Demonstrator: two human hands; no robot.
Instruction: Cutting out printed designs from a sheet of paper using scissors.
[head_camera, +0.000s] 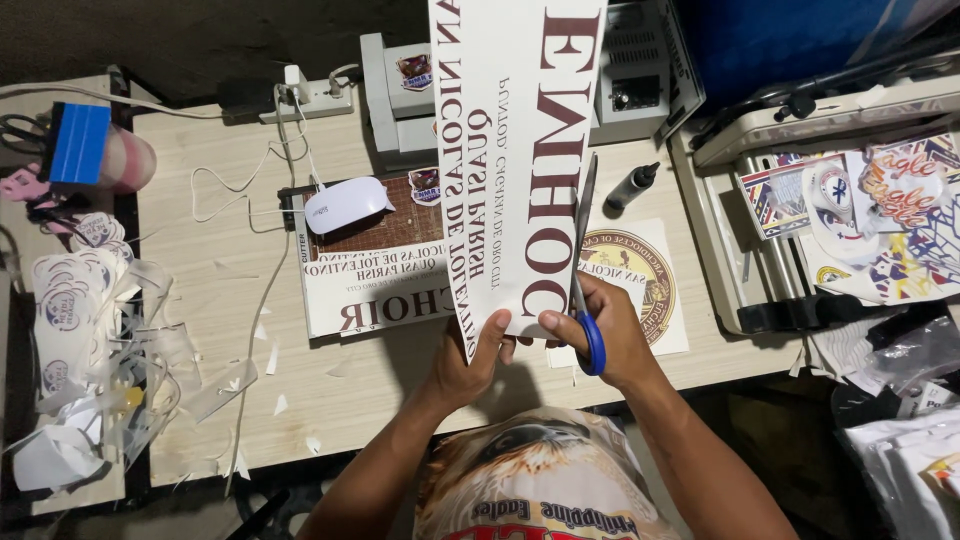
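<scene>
Pale wood-grain tabletop (340, 385) spreads below me, littered with white paper slivers, dark floor along its near edge. My left hand (470, 355) pinches the lower edge of a long white printed sheet (515, 150) with maroon lettering, thumb on the front and fingers curled behind, holding it upright over the table. My right hand (600, 335) is closed through the blue handles of the scissors (583, 262), whose blades run up along the sheet's right edge. Left of the sheet, flat on the table, lies a second white strip with maroon letters (375, 295), and beyond it a small white mouse-shaped device (347, 203) on a brown cutting mat. Right of the sheet lies a white page with a round gold-and-maroon seal (645, 275), partly under my wrist, and a small dark bottle (632, 186). Far left of the sheet, round stickers and curled backing scraps (80, 340) crowd the table's edge; bare wood stays between them and the strip.
</scene>
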